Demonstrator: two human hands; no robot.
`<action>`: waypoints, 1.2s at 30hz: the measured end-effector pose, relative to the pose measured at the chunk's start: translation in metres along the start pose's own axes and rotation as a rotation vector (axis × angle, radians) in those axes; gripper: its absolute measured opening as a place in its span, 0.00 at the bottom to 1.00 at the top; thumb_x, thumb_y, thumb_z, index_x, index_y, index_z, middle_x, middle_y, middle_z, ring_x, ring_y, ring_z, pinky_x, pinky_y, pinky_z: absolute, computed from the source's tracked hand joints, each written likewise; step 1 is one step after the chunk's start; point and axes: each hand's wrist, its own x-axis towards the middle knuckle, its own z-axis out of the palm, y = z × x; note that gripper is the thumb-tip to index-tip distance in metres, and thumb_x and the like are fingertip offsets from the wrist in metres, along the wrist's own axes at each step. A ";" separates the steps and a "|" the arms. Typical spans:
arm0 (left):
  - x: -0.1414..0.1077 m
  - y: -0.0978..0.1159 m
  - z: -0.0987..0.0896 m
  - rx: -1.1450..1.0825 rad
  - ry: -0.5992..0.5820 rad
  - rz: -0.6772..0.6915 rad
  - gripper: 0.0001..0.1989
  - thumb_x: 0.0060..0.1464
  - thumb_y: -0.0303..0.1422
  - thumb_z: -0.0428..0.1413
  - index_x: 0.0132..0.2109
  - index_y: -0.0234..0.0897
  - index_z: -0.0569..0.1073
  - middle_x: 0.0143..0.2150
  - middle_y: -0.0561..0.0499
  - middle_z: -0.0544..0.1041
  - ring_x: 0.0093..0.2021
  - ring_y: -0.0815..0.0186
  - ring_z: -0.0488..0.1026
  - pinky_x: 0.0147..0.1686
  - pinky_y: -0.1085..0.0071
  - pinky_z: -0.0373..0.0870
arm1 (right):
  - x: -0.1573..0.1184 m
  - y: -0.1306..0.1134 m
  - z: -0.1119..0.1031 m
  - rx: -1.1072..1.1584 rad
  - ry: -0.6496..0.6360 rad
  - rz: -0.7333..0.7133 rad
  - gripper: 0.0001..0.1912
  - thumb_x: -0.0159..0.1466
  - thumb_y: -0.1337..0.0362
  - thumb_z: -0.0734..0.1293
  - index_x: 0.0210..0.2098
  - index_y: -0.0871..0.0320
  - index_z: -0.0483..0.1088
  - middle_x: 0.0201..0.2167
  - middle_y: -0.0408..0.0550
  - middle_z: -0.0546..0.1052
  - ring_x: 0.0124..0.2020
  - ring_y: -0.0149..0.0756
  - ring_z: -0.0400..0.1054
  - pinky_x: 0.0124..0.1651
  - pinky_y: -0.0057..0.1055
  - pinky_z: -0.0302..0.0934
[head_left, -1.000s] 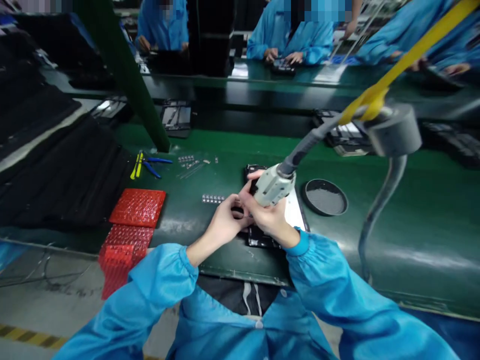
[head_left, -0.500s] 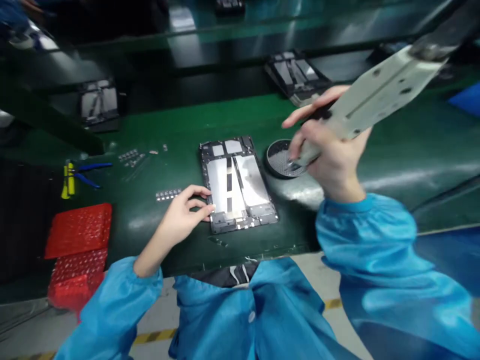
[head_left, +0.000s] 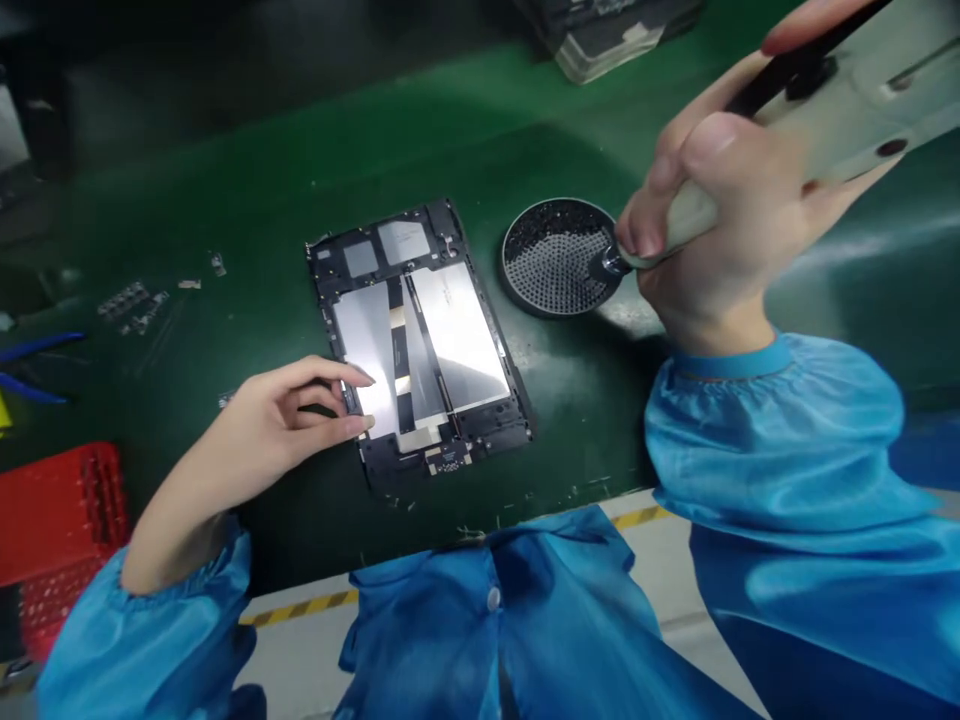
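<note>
An opened tablet (head_left: pixel 469 340) lies on the green bench, its silver battery panels and dark flat cables facing up. My left hand (head_left: pixel 259 425) grips its left edge, thumb and fingers closed on the frame. My right hand (head_left: pixel 720 220) is wrapped round a pale electric screwdriver (head_left: pixel 862 110), which slants down to the left. The screwdriver's metal tip reaches the right rim of a round black screw tray (head_left: pixel 559 270) with a perforated plate. Dark screws, too small to make out singly, gather along the tray's far side.
Red bubble-wrap pouches (head_left: pixel 60 510) lie at the left edge, close to blue-handled pliers (head_left: pixel 37 390). Small parts in strips (head_left: pixel 135 305) are scattered left of the tablet. Stacked tablet units (head_left: pixel 611 40) stand at the back. The green bench (head_left: pixel 247 200) has its front edge near my body.
The view has come closer and swung, so the bench things appear shifted left. My right hand has brought the screwdriver tip to the tray's right side. My left hand still grips the tablet.
</note>
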 end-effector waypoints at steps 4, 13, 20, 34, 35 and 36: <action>-0.001 -0.003 0.002 -0.001 0.028 0.030 0.21 0.53 0.44 0.78 0.51 0.45 0.85 0.58 0.47 0.84 0.43 0.65 0.82 0.42 0.76 0.85 | 0.001 0.005 0.001 0.064 -0.005 -0.055 0.29 0.70 0.55 0.68 0.55 0.66 0.48 0.33 0.42 0.57 0.27 0.10 0.56 0.26 0.17 0.52; -0.001 -0.006 0.005 -0.052 0.042 0.080 0.21 0.50 0.42 0.79 0.50 0.46 0.87 0.52 0.46 0.85 0.41 0.64 0.83 0.41 0.76 0.86 | 0.000 0.012 0.004 0.043 0.018 -0.100 0.33 0.69 0.52 0.71 0.53 0.67 0.48 0.33 0.43 0.56 0.26 0.12 0.59 0.26 0.17 0.48; 0.003 -0.013 0.002 -0.050 0.021 0.069 0.25 0.50 0.44 0.79 0.53 0.44 0.86 0.55 0.45 0.84 0.43 0.64 0.83 0.40 0.75 0.85 | -0.006 -0.011 0.007 -0.012 -0.002 0.080 0.38 0.66 0.50 0.73 0.56 0.66 0.49 0.35 0.45 0.59 0.33 0.15 0.64 0.28 0.19 0.54; 0.004 -0.012 0.005 -0.060 0.007 0.141 0.23 0.50 0.41 0.77 0.53 0.43 0.87 0.48 0.46 0.85 0.42 0.61 0.82 0.39 0.70 0.83 | -0.009 0.000 0.007 -0.100 0.056 0.064 0.42 0.64 0.43 0.74 0.56 0.64 0.48 0.43 0.46 0.66 0.31 0.11 0.60 0.29 0.20 0.49; 0.004 -0.013 0.006 -0.058 0.008 0.151 0.23 0.51 0.40 0.77 0.53 0.43 0.87 0.49 0.45 0.85 0.42 0.61 0.82 0.40 0.69 0.83 | -0.009 0.001 0.006 -0.116 0.052 0.062 0.41 0.65 0.42 0.73 0.56 0.63 0.48 0.45 0.47 0.67 0.30 0.11 0.59 0.27 0.21 0.48; 0.004 -0.014 0.007 -0.057 0.009 0.160 0.22 0.51 0.40 0.77 0.53 0.42 0.87 0.49 0.45 0.85 0.42 0.61 0.82 0.41 0.68 0.83 | -0.010 0.001 0.005 -0.131 0.050 0.066 0.40 0.66 0.42 0.73 0.56 0.63 0.48 0.46 0.47 0.67 0.30 0.11 0.59 0.27 0.22 0.48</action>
